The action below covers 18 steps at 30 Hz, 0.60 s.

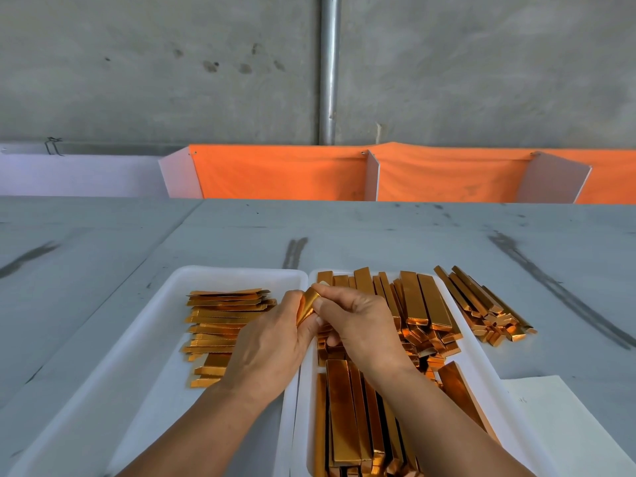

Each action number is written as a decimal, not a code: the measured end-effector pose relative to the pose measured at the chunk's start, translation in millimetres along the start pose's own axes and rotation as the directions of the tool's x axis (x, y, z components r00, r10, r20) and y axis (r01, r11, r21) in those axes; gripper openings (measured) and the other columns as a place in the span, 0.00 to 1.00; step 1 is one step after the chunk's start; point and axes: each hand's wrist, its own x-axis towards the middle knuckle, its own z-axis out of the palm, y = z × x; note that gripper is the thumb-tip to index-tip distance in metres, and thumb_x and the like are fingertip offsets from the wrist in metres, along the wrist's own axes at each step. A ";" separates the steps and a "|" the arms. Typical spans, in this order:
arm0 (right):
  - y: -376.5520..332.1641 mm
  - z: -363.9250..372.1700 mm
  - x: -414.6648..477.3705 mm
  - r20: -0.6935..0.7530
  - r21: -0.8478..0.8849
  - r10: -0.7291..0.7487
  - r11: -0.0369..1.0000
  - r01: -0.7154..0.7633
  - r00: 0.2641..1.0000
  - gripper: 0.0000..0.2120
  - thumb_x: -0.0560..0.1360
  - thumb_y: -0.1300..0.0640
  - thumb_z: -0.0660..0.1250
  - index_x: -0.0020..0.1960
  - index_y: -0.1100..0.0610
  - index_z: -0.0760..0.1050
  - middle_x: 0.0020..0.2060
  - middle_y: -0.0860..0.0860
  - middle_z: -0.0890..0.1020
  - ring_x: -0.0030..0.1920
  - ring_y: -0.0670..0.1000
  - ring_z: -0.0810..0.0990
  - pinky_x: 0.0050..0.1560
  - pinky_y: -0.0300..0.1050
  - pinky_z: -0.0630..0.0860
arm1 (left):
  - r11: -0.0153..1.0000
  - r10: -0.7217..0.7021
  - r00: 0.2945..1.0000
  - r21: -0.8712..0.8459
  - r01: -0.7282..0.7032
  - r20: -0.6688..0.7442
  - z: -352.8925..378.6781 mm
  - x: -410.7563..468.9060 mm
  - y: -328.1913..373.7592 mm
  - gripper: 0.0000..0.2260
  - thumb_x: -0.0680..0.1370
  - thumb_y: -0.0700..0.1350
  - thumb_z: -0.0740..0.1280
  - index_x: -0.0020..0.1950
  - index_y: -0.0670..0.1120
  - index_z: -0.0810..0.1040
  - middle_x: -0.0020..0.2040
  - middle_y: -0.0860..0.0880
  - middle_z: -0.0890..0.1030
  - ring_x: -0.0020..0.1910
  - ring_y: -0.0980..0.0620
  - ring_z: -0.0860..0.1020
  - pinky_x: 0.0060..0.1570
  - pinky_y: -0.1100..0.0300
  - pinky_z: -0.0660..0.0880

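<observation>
Left tray: flat blanks; right tray: boxes

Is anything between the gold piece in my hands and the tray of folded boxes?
Nothing visible. The left hand and right hand grip the gold piece above the edge of the right tray, folded boxes lying uncovered beside it.

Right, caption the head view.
Left hand and right hand bend a gold strip by a white tray of gold boxes.
</observation>
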 end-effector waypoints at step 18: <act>-10.4 -3.6 0.2 -0.028 0.105 -0.002 0.995 0.005 1.000 0.09 0.82 0.54 0.62 0.59 0.46 0.77 0.35 0.52 0.84 0.26 0.49 0.76 0.30 0.39 0.77 | 0.999 0.022 1.000 -0.040 -0.022 0.007 -5.0 -0.6 3.3 0.28 0.71 0.71 0.43 0.59 0.55 0.65 0.36 0.57 0.73 0.33 0.60 0.74 0.28 0.69 0.62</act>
